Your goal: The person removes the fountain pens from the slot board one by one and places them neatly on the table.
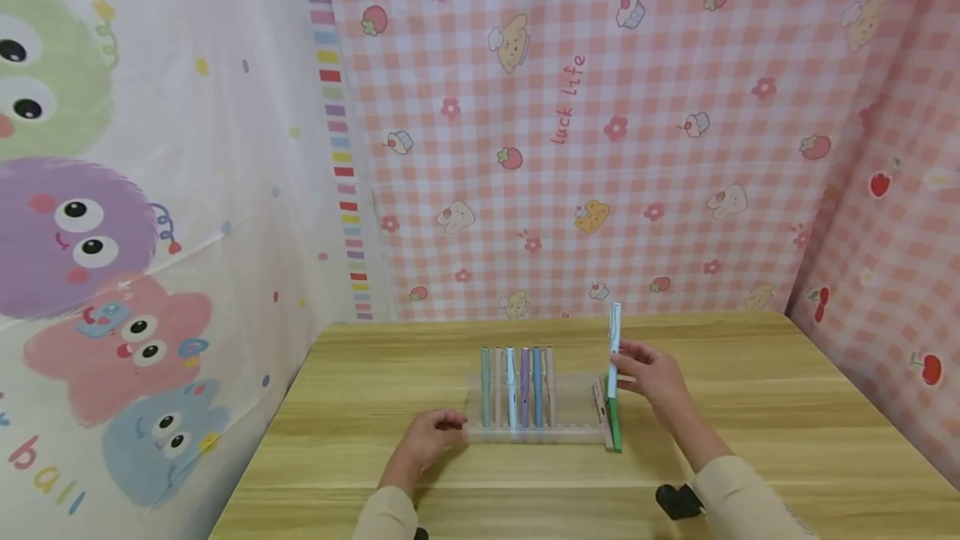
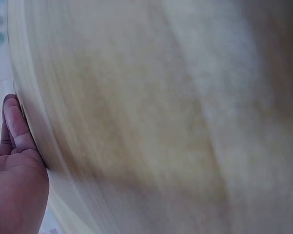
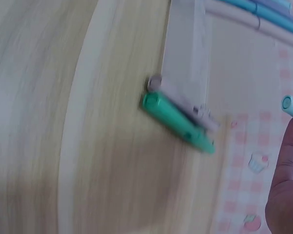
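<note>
My right hand (image 1: 660, 377) pinches a light blue pen (image 1: 615, 330) upright near the right end of a clear plastic pen rack (image 1: 577, 407). Just beneath it, a green pen (image 1: 616, 427) and a pale pink pen (image 1: 602, 407) lean side by side at the rack's right end; the right wrist view shows the green pen (image 3: 173, 119) outermost. Several pens stand in a row on the rack's left part, among them a purple pen (image 1: 524, 390) and a grey-green pen (image 1: 486, 390). My left hand (image 1: 431, 440) touches the rack's left end, fingers loosely extended; its thumb is hidden in the left wrist view.
Everything stands on a wood-grain table (image 1: 337, 407). A pink checked curtain (image 1: 562, 257) hangs behind its back edge, and a white cartoon-print curtain (image 1: 247, 290) hangs on the left. A small black object (image 1: 678, 501) is beside the right sleeve.
</note>
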